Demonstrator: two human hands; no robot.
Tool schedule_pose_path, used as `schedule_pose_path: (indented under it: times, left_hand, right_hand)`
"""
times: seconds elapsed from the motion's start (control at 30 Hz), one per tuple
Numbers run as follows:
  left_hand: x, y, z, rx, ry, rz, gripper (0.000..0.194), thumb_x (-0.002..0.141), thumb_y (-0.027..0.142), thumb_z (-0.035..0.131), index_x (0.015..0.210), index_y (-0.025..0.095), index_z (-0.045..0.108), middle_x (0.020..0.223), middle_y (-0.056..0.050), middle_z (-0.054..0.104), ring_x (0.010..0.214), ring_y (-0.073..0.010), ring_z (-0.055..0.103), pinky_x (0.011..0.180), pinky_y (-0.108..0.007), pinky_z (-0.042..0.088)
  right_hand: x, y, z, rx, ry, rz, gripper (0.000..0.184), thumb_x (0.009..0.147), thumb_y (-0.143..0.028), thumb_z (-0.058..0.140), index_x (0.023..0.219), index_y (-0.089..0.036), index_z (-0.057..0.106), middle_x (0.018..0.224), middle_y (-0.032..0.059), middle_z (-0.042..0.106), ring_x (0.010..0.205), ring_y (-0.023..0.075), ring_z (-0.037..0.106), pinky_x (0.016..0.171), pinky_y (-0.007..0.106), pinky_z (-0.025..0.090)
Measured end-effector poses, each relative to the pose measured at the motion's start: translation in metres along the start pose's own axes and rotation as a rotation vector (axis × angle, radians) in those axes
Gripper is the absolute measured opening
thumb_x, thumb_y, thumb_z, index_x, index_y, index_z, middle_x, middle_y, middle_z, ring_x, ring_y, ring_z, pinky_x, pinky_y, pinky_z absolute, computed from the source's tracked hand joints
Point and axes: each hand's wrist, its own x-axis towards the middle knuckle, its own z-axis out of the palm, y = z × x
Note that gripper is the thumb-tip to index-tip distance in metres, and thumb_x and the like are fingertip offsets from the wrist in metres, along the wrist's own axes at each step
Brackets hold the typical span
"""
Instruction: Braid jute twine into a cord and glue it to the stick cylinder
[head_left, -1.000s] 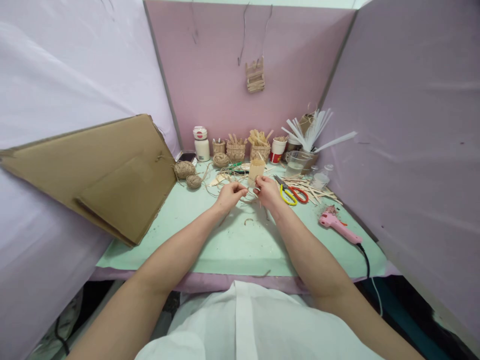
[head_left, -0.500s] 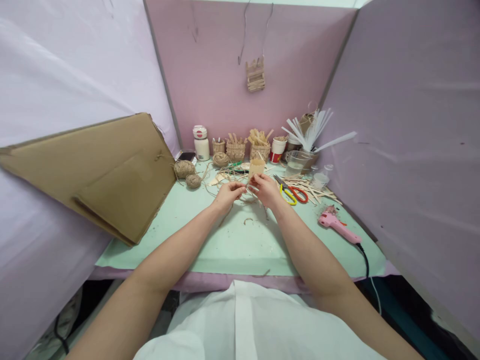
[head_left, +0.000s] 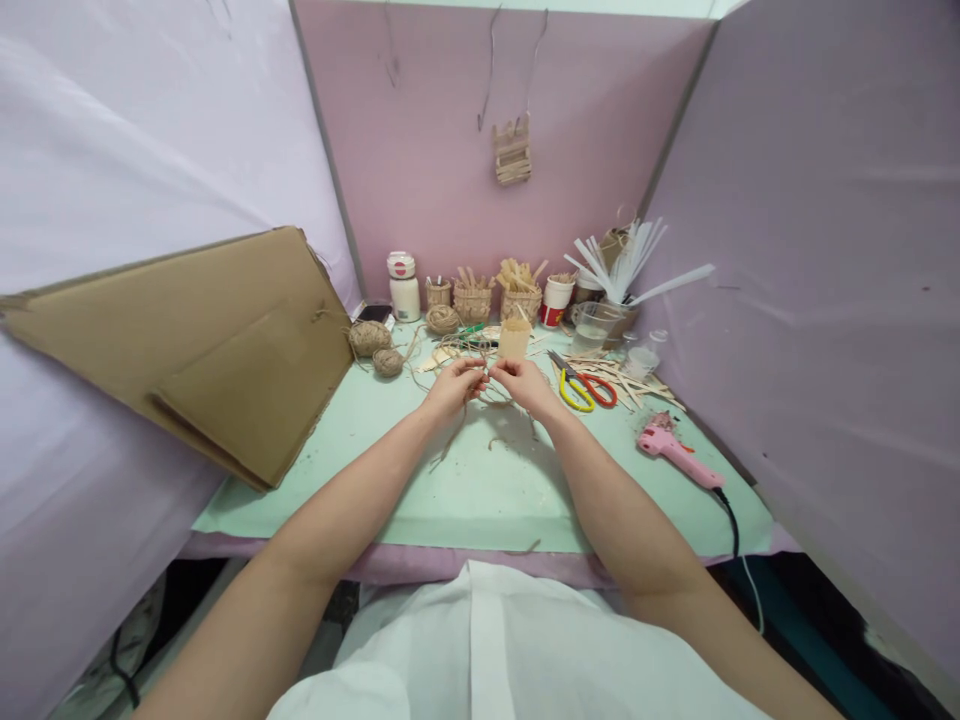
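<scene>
Head view: pinching string [head_left: 451,440] with left hand [head_left: 454,388] and right hand [head_left: 526,385], in front of the small cup [head_left: 514,340] on the table [head_left: 480,505]. Looks partly done, with ends hanging loose; cannot tell how much to go.

At left on the table [head_left: 360,500], a cardboard sheet [head_left: 247,330]; just right of it, two twine balls [head_left: 370,339]. Along the back, left to right: jar [head_left: 405,298], small basket [head_left: 439,294], two baskets [head_left: 472,303] with sticks inside, paper cup [head_left: 556,303]. Before these, centrally, a small container [head_left: 514,338], with loose twine [head_left: 499,402] nearer. Rightward, scissors [head_left: 574,378], then wood strips [head_left: 637,382]; at front right, a glue gun [head_left: 679,455].
</scene>
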Motion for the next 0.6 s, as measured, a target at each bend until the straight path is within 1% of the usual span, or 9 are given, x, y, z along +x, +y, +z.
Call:
schedule_pose_path:
  times: [0.17, 0.27, 0.33, 0.47, 0.6]
  left_hand:
    - [0.002, 0.000, -0.002, 0.036, 0.033, 0.018, 0.019, 0.064, 0.021, 0.069, 0.080, 0.016, 0.063, 0.069, -0.001, 0.062, 0.062, -0.0075, 0.055, 0.059, -0.021, 0.041]
    - [0.003, 0.000, -0.005, 0.043, 0.025, 0.044, 0.020, 0.061, 0.021, 0.073, 0.078, 0.016, 0.065, 0.072, 0.000, 0.062, 0.062, -0.0064, 0.055, 0.060, -0.021, 0.041]
    - [0.003, 0.001, -0.006, -0.009, -0.005, 0.016, 0.020, 0.062, 0.017, 0.073, 0.081, 0.015, 0.066, 0.071, 0.000, 0.062, 0.061, -0.0053, 0.054, 0.061, -0.020, 0.042]
    - [0.002, 0.006, -0.010, -0.149, -0.143, -0.104, 0.022, 0.068, 0.008, 0.066, 0.090, 0.012, 0.066, 0.067, -0.001, 0.058, 0.058, -0.0043, 0.053, 0.059, -0.018, 0.044]
    - [0.004, 0.009, -0.014, -0.274, -0.192, -0.174, 0.022, 0.073, 0.001, 0.058, 0.091, 0.011, 0.066, 0.071, -0.003, 0.059, 0.059, -0.0041, 0.054, 0.059, -0.016, 0.046]
  right_hand:
    - [-0.001, -0.001, 0.000, -0.022, -0.022, 0.002, 0.025, 0.070, -0.041, 0.059, 0.067, -0.017, 0.063, 0.057, -0.0026, 0.054, 0.055, 0.0106, 0.042, 0.056, 0.024, 0.032]
    - [-0.001, -0.002, 0.000, -0.032, -0.046, 0.002, 0.024, 0.070, -0.041, 0.059, 0.066, -0.017, 0.063, 0.057, -0.0029, 0.053, 0.054, 0.0102, 0.041, 0.055, 0.024, 0.031]
    - [-0.001, -0.003, 0.000, -0.024, -0.051, -0.001, 0.023, 0.070, -0.039, 0.059, 0.067, -0.017, 0.063, 0.058, -0.0024, 0.054, 0.055, 0.0104, 0.041, 0.056, 0.024, 0.032]
    - [-0.001, -0.003, -0.002, 0.017, -0.044, -0.002, 0.023, 0.071, -0.039, 0.058, 0.074, -0.017, 0.066, 0.061, -0.0018, 0.057, 0.056, 0.0109, 0.042, 0.057, 0.024, 0.032]
    - [0.000, -0.002, -0.002, 0.060, -0.050, -0.014, 0.026, 0.072, -0.037, 0.055, 0.082, -0.018, 0.068, 0.064, -0.0013, 0.059, 0.060, 0.0116, 0.045, 0.060, 0.024, 0.034]
